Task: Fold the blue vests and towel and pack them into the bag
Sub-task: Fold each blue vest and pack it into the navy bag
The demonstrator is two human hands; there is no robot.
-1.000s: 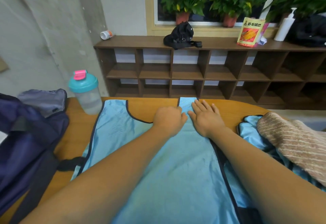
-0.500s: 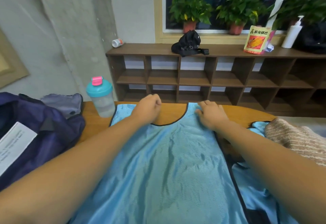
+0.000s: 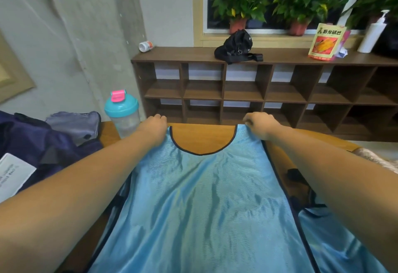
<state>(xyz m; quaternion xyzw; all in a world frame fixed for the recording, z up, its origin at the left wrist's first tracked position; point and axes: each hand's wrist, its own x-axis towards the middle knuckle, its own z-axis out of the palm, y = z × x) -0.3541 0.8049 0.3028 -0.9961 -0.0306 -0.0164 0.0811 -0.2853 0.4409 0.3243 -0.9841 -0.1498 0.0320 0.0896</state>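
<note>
A wooden table [image 3: 202,137] carries the work, its far edge facing a dark brown cubby shelf [image 3: 265,92] that stands against the wall under a window. On the shelf's top lie a small white bottle [image 3: 146,46] on its side, a black pouch [image 3: 237,45], a yellow snack packet [image 3: 326,42] and a white pump bottle [image 3: 372,33]; its cubbies show nothing inside. Potted plants [image 3: 239,3] line the window sill.

A blue vest [image 3: 206,208] with dark trim lies spread flat along the middle of the table, its neckline near the far edge. The left hand [image 3: 154,126] is closed on the vest's left shoulder strap, and the right hand [image 3: 259,125] is pinched shut on the right strap. More blue fabric [image 3: 336,236] lies at the near right, and a striped towel [image 3: 379,158] shows at the right edge.

At the left edge sits a dark purple bag [image 3: 43,148], its mouth gaping, with grey fabric [image 3: 75,122] at its top and a white sheet [image 3: 13,173] against it. A shaker bottle [image 3: 122,113] with a teal lid stands at the far left corner.
</note>
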